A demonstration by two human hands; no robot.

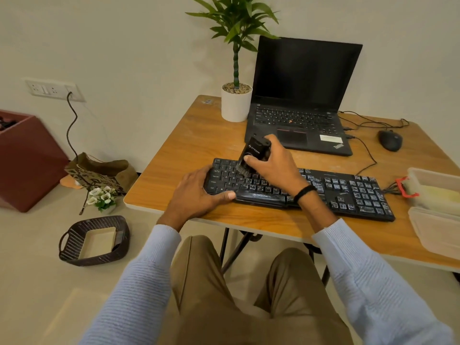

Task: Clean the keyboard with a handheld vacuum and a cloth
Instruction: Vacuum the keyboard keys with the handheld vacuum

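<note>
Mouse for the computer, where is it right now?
In the head view, the mouse sits far right on the table, just right of the open laptop and beyond the keyboard.

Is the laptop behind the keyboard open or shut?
Open. The laptop has its lid raised, with its dark screen and its own keys showing.

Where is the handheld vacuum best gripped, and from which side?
Likely round its upper body, from the right: the handheld vacuum stands tilted, brush end down on the keyboard, leaving only that body free, as the right hand grips it.
</note>
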